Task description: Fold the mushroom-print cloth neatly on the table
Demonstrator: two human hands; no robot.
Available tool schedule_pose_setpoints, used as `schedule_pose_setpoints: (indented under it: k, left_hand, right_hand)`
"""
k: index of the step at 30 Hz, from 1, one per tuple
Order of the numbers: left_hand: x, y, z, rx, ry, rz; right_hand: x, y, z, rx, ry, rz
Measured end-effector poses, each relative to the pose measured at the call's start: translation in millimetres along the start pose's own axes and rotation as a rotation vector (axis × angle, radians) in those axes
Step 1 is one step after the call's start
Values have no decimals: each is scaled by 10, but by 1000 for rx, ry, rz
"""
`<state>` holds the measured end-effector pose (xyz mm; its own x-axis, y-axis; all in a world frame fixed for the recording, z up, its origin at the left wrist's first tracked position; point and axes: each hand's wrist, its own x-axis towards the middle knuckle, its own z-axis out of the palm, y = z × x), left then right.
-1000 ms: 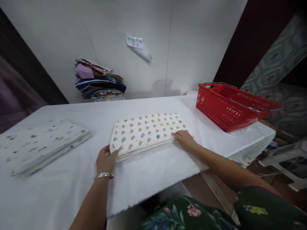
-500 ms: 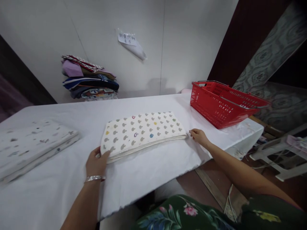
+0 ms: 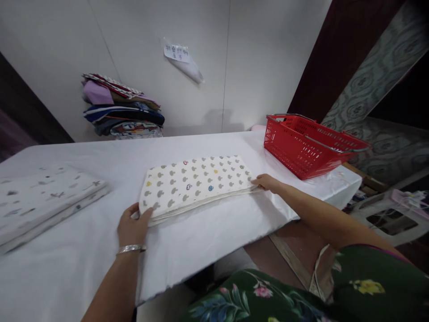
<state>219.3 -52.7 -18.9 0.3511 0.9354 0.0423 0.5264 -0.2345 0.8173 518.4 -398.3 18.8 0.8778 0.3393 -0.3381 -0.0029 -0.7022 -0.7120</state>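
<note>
A white cloth printed with grey and a few coloured mushroom shapes lies folded in layers, as a long strip, on the table. My left hand, with a silver bracelet at the wrist, grips its near left corner, thumb on top and fingers at the edge. At the right end, my right hand pinches the near right corner between thumb and fingers. The cloth rests flat between both hands.
Another folded white cloth with dark prints lies at the left. A pile of folded clothes stands against the wall at the back left. A red basket sits on the white-covered table at the right, with a white stool beyond the edge.
My right hand has moved left onto the cloth's right corner and closed on it. My left hand keeps its hold on the left corner. The view has shifted slightly.
</note>
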Motion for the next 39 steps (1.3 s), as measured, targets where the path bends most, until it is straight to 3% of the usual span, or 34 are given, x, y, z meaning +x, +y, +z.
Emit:
schedule_pose_setpoints:
  k: [4,11,19,26,33,39]
  left_hand:
    - [-20,10,10,11,-13,-14]
    - [-13,-33,32,73,-30,40]
    - [6,-22,41,54,-37,-12]
    - [45,19,24,-99,-93,-170]
    - [59,-8,66,-186,-76,-170]
    - [65,-46,15,-232,-182,-257]
  right_hand:
    - [48,-68,-83,21,54,-6]
    - [37,130,39,-78,39,118]
    - [112,114,20,-109,50,199]
    - [24,41,29,160,-17,174]
    - [-70,133,101,494,-209,163]
    - [-107,128,20,643,-159,26]
